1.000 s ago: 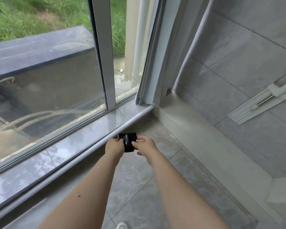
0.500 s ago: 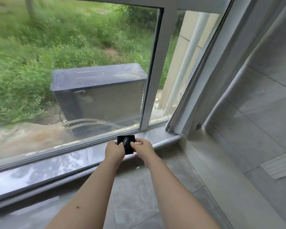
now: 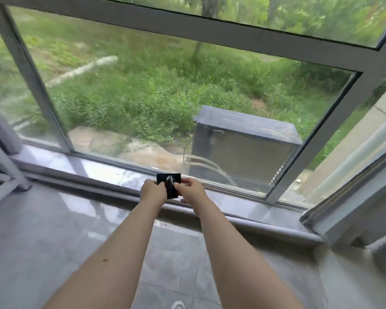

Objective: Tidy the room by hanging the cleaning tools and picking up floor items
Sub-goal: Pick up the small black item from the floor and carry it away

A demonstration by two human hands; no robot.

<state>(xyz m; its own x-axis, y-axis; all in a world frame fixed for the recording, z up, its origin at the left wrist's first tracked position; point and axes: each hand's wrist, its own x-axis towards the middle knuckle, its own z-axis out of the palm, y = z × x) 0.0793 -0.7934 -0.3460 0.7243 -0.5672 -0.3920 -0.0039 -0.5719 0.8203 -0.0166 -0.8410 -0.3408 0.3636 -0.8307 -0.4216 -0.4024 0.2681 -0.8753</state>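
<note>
Both hands out front, left hand (image 3: 153, 190) and right hand (image 3: 190, 188) pinching the small black hook (image 3: 168, 185) over the window sill (image 3: 243, 202), and any fumbling could drop it.

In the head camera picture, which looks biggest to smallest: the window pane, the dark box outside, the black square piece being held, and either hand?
1. Window pane
2. Dark box
3. Left hand and right hand, alike
4. Black square piece, partly covered

Nearness distorts true size.
</note>
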